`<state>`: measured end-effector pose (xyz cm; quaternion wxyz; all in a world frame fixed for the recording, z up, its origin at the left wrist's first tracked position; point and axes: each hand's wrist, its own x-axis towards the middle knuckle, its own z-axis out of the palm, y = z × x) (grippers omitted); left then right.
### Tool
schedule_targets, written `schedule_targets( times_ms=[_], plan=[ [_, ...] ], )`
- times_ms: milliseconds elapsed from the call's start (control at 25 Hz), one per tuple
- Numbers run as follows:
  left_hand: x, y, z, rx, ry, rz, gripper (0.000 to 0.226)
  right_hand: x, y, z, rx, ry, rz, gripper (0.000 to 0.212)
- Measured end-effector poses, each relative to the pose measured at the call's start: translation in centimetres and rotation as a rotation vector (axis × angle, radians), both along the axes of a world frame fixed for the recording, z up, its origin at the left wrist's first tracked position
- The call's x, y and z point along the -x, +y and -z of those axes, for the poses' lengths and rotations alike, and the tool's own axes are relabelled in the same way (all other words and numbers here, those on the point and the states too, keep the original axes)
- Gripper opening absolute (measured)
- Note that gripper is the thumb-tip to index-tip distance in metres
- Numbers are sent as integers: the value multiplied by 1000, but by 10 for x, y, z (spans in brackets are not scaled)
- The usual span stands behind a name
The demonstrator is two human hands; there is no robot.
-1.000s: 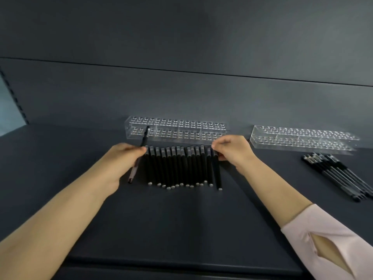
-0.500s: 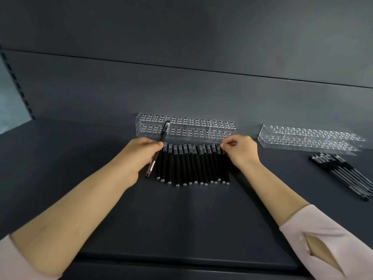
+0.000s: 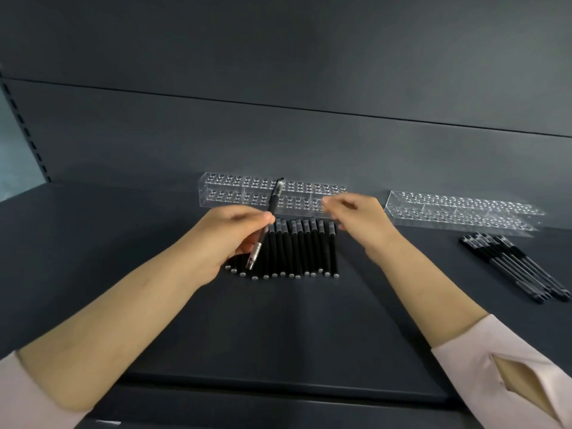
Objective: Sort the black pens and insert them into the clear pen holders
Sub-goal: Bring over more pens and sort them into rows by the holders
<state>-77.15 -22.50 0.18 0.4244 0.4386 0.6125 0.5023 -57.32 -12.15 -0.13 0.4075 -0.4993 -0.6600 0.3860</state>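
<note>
dark shelf (image 3: 93,243) | grey back panel (image 3: 278,144) | slotted upright (image 3: 28,131) at left

- L hand (image 3: 229,239) covers the leftmost of the row of black pens (image 3: 305,249); only their near ends show.
- Held pen (image 3: 273,201): mid-barrel hidden in L hand's grip, cap end blurred against L clear holder (image 3: 229,188).
- R hand (image 3: 359,224): fingertips (image 3: 329,205) motion-blurred, can't tell if they pinch anything; hand hides holder's R front corner.
- R clear holder (image 3: 458,209): far end smeared.
- Loose pen pile (image 3: 520,270): overlapping, count unclear.
- L sleeve (image 3: 28,394) & R sleeve (image 3: 510,376) cut off at bottom corners.
</note>
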Motion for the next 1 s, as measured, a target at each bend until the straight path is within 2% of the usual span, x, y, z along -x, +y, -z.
schedule_targets(
  times_ms=[120, 200, 280, 440, 600, 720, 800, 920, 1000],
  plan=[
    [-44, 7, -7, -31, 63, 116, 12, -18, -15, -20, 126, 217, -241, 11],
    [-85, 17, -9, -70, 98, 176, 13, -45, -18, -25, 161, 309, -298, 7],
    [-129, 29, -8, -139, 184, 206, 17, -85, -13, -27, 170, 412, -253, 7],
    [-215, 53, 10, -247, 643, 243, 33, -208, 14, -28, 112, 521, 45, 9],
    [-288, 70, 33, -140, 980, 266, 49, -322, 50, -16, 105, 268, 285, 20],
    [-314, 77, 38, -52, 1158, 234, 54, -357, 73, 3, 142, 89, 311, 23],
    [-318, 81, 39, -9, 1185, 223, 54, -360, 85, 15, 146, 7, 292, 20],
    [-316, 81, 39, 5, 1193, 229, 53, -350, 90, 22, 57, -208, 303, 21],
    [-316, 80, 39, -7, 1196, 226, 53, -343, 87, 23, 0, -285, 267, 22]
  ],
)
